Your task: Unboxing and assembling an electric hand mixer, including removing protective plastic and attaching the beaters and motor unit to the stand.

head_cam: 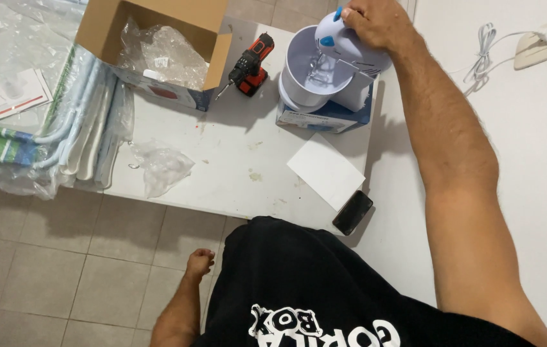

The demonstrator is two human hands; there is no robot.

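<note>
A white stand mixer [344, 54] with blue buttons and a white bowl [299, 74] stands on a blue box [325, 119] at the far side of a white table [241, 167]. My right hand [376, 22] rests on top of the mixer's head, fingers gripping it near a blue button. The metal beaters hang into the bowl. My left hand [197, 263] hangs at my side below the table edge, fingers curled, holding nothing.
A red and black cordless drill [251, 64] lies beside an open cardboard box [158, 45] with plastic wrap inside. A white paper [325, 170], a black phone [352, 212] at the table edge, a crumpled plastic bag [161, 167], wrapped white parts [87, 122], and a wall socket [546, 38] with white cord.
</note>
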